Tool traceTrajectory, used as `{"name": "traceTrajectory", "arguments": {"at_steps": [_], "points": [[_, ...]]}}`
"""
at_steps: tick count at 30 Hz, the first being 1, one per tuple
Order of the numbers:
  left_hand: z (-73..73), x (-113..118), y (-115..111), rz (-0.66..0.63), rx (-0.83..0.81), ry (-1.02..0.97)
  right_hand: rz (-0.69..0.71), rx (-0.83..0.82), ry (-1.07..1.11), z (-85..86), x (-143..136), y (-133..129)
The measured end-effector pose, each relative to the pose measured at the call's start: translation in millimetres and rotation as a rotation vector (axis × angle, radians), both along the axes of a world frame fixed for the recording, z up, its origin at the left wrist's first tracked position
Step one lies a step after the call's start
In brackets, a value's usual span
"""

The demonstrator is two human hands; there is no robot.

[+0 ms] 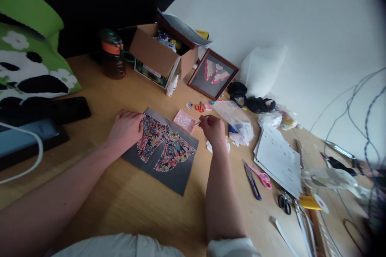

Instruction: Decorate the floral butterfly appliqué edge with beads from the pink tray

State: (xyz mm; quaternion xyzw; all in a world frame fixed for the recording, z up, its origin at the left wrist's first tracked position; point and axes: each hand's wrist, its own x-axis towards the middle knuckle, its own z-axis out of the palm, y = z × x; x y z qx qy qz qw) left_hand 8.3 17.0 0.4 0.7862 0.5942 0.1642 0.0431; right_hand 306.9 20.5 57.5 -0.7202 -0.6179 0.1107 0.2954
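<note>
Left hand (126,128) flat, pressing grey card (169,168) beside floral butterfly (164,147); right hand (213,127) pinching thin tool (201,120) over pink tray (185,121).

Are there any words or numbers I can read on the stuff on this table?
None can be read.
Cardboard box: a printed label on its lower side, too blurred to read.
White sheets right of the right hand: faint marks, too small to read.
Bottle: no lettering shows.
Grey card with the floral butterfly under the left hand: pattern only, no words.
</note>
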Motion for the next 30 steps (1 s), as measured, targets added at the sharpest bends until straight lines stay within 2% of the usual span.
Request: {"name": "traceTrajectory", "arguments": {"at_steps": [7,30], "points": [[0.2,0.2,-0.9,-0.010,0.012,0.003,-0.016,-0.023,-0.057,-15.0,1.8,5.8],[-1.6,0.4,-0.1,-0.013,0.007,-0.011,-0.053,-0.095,-0.103,-26.1,1.8,10.2]]}}
